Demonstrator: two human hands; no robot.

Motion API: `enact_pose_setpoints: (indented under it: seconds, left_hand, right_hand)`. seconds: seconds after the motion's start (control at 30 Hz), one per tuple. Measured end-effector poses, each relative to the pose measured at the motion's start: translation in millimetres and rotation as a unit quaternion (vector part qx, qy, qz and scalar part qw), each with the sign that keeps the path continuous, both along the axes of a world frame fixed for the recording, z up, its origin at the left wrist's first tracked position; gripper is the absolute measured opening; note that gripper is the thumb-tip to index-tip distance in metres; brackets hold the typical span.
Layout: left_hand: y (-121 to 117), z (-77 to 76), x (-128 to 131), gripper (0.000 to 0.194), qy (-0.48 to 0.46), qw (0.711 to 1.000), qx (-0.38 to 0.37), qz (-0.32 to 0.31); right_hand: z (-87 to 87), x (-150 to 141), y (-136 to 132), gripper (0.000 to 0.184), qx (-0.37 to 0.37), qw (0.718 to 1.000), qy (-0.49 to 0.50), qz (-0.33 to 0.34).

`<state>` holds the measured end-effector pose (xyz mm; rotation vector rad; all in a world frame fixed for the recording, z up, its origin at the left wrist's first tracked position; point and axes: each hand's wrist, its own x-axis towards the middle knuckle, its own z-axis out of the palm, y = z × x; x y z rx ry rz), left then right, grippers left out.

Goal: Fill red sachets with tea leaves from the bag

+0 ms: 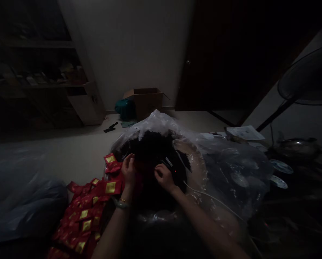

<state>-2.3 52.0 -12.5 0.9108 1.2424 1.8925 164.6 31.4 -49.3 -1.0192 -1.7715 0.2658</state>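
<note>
The left hand [128,171] was half closed, with fingers curled beside the dark loose leaves [150,151]; I cannot tell if it held something. The right hand [164,178] was closed around a small black device [171,169] with a red light. The leaves lay in a clear plastic bag [231,169] at frame centre. Red sachets [82,216] lay lower left, their gold labels [110,187] unreadable.

Left: passage is blocked by red sachets [82,216] beside the left hand [128,171].
Right: passage is crossed by a white cable [212,196] over the plastic bag [236,169].
Far left: passage is allowed over the floor [69,162].
</note>
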Motion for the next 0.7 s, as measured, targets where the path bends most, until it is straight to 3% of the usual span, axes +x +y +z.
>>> enact_pose_setpoints:
  seconds: [0.1,0.23,0.3,0.4,0.5,0.57,0.7]
  left_hand:
    - [-3.4,-8.2,5.2,0.040,-0.016,0.999,-0.034,0.021]
    - [-9.8,-16.5,18.6,0.030,-0.048,0.981,-0.128,-0.141]
    - [-12.7,-17.3,20.5,0.024,-0.042,0.970,-0.145,-0.189]
    - [-16.6,-14.5,16.7,0.030,-0.058,0.959,-0.150,-0.232]
    - [-21.7,-11.7,13.5,0.042,-0.082,0.943,-0.156,-0.281]
    - [-26.1,-10.9,15.0,0.046,-0.085,0.936,-0.162,-0.299]
    - [-33.5,-7.6,23.0,0.045,-0.084,0.937,-0.161,-0.298]
  right_hand:
    - [5.7,8.8,-10.3,0.013,0.060,0.998,0.013,-0.031]
    - [11.2,1.1,-23.0,0.015,0.138,0.985,-0.097,0.027]
    - [10.7,-3.8,-25.8,0.015,0.148,0.977,-0.138,0.061]
    - [11.2,-4.9,-22.0,0.017,0.099,0.983,-0.133,0.076]
    - [19.7,-0.6,-5.9,0.043,0.019,0.996,-0.091,-0.006]
    - [29.0,2.2,9.2,0.056,-0.007,0.994,-0.103,-0.020]
    - [43.5,2.7,28.8,0.042,-0.049,0.983,-0.168,0.050]
